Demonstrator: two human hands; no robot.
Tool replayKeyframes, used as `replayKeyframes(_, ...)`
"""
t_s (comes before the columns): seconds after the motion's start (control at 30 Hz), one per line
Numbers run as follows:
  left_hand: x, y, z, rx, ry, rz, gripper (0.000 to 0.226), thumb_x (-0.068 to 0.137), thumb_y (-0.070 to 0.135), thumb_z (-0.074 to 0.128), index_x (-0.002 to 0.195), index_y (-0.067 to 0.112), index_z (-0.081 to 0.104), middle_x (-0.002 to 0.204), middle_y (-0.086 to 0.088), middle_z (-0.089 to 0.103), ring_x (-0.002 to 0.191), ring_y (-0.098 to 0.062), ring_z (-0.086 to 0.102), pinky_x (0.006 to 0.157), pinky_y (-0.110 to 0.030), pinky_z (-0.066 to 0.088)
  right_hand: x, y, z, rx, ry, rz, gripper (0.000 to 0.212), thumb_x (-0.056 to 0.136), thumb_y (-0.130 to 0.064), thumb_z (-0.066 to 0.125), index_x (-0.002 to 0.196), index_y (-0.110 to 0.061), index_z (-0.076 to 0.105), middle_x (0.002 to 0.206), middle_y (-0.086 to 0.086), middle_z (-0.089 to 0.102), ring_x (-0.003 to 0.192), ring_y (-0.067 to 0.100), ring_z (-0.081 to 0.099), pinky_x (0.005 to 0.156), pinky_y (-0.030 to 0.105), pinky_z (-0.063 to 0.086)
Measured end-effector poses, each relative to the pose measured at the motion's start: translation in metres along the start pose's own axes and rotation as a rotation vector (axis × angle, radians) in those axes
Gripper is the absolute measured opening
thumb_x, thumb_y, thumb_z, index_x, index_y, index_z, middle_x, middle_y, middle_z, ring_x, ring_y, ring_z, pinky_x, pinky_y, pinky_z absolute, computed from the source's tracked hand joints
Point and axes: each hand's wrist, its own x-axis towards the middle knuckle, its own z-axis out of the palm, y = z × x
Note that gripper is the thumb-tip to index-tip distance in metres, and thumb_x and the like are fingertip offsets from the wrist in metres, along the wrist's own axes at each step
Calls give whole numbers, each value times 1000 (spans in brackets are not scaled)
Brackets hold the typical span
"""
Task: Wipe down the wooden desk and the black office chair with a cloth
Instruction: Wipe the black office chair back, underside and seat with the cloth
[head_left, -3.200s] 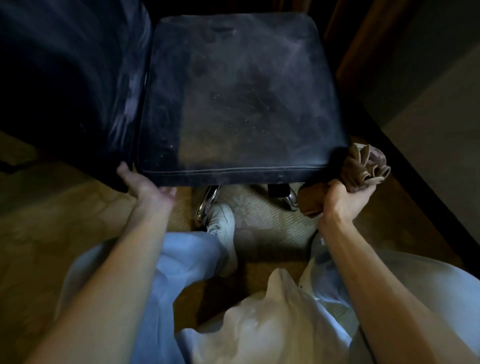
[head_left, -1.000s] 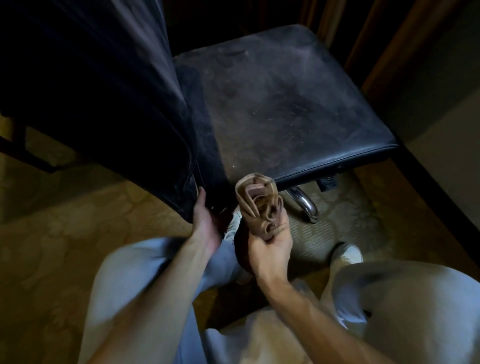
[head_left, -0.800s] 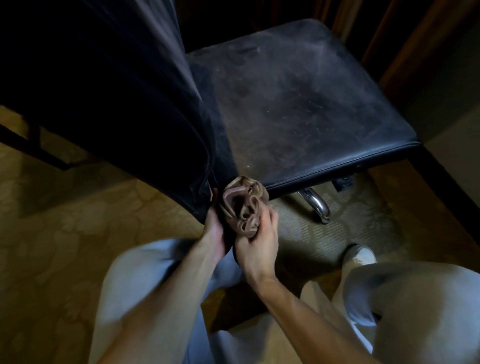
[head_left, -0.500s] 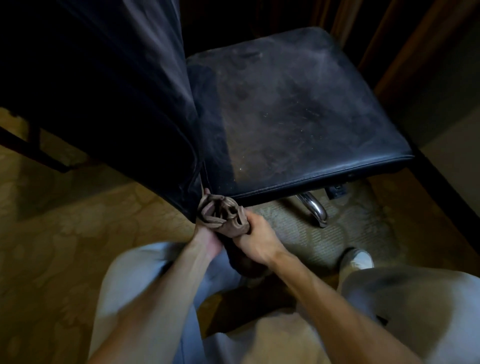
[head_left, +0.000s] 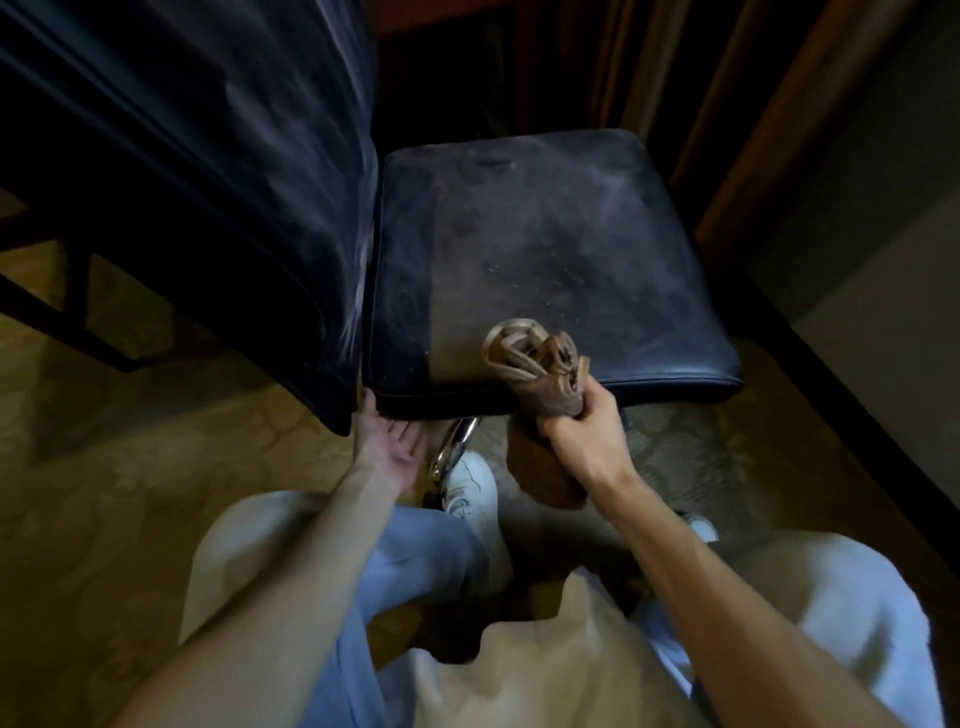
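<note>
The black office chair's dusty seat (head_left: 545, 260) fills the middle of the view, with its backrest (head_left: 208, 182) rising at the left. My right hand (head_left: 582, 436) grips a bunched brown cloth (head_left: 540, 364) at the seat's near edge, the folds standing up over the cushion. My left hand (head_left: 389, 447) is palm-up under the seat's near left corner, fingertips hidden beneath the cushion, thumb beside the backrest's lower corner.
A chrome chair leg (head_left: 457, 447) shows under the seat beside my white shoe (head_left: 470, 488). Patterned carpet (head_left: 130, 493) covers the floor. A dark wooden frame (head_left: 62, 322) stands at the left; a dark skirting and wall (head_left: 857, 260) run along the right.
My right hand carried the cloth from the seat-backrest corner rightward along the seat's near edge. My left hand stayed under the left corner, palm now showing. The chair turned back square to me.
</note>
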Motion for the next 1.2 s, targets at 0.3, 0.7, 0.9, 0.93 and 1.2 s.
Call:
replayKeyframes(0.3, -7, 12, 26, 18, 156, -114, 92, 94, 83, 17, 150, 17, 48, 154, -8, 52, 142, -30, 48, 115, -47, 35, -27, -6, -52, -91, 126, 27, 43, 86, -2, 64, 106, -40, 65, 97, -7, 73, 99, 10, 67, 98, 45, 54)
replayKeyframes(0.7, 23, 92, -89, 263, 95, -2, 89, 94, 84, 22, 116, 12, 70, 121, -13, 72, 105, -31, 67, 83, -40, 54, -7, -41, -10, 21, 175, 59, 38, 82, -6, 65, 97, -40, 61, 85, -12, 72, 85, 8, 68, 79, 29, 51)
replayKeyframes(0.9, -2, 77, -137, 400, 201, 43, 81, 99, 77, 26, 155, 21, 45, 149, -13, 55, 133, -35, 54, 109, -49, 45, 2, -71, 26, -98, 102, -13, 44, 64, -21, 62, 93, -53, 64, 87, -17, 74, 83, 5, 68, 78, 35, 55)
replayKeyframes(0.93, -6, 78, -140, 440, 233, 80, 80, 100, 75, 28, 156, 21, 42, 151, -11, 53, 136, -36, 52, 111, -49, 44, 0, -71, 27, -108, 97, -11, 43, 63, -22, 62, 94, -52, 64, 88, -14, 74, 84, 7, 69, 81, 38, 57)
replayKeyframes(1.2, -20, 90, -167, 585, 341, 175, 80, 103, 69, 32, 158, 12, 38, 157, -17, 44, 142, -40, 44, 119, -53, 35, -19, -65, 22, -55, 132, -2, 44, 74, -5, 63, 104, -36, 65, 87, -3, 74, 88, 20, 70, 80, 43, 60)
